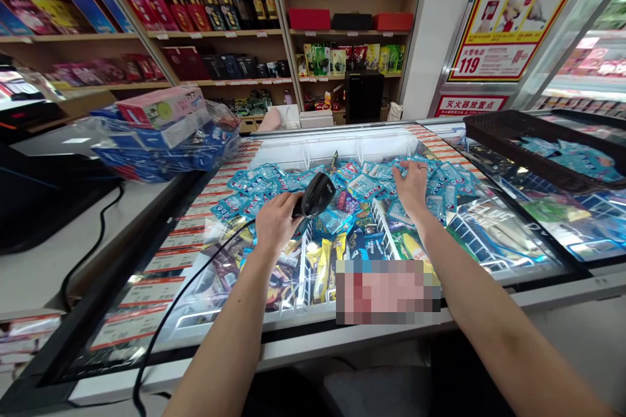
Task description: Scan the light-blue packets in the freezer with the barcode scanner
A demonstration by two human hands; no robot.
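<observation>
The left hand (276, 223) holds a black handheld barcode scanner (315, 195). Its fingers (286, 206) are clenched around the handle, and the scanner sits above the middle of the goods with its head angled forward and to the right. The casing is dark and plain. A thin black cord (169, 296) runs from the scanner, across the glass of a chest freezer (244, 365), and out of view at the lower left.

The right hand (411, 187) is open, with its fingers (408, 168) spread and released. It is directly over a heap of blue foil packets (364, 187), and it cannot be determined whether the fingers touch them. The packets lie loose and overlapping at varied angles across the rear of the freezer. A white wire divider (384, 228) stands between the two hands, lower down in the freezer, with yellow packets (323, 267) in the section to its left. A pixelated patch (386, 292) hides part of the front of the freezer.

To the right, a black tray (552, 137) holding more blue packets sits on the glass. To the left, a plastic-wrapped stack of boxes (156, 140) sits near the edge of a pale surface (59, 260). Shelves (225, 34) of boxed and bottled goods stand behind.
</observation>
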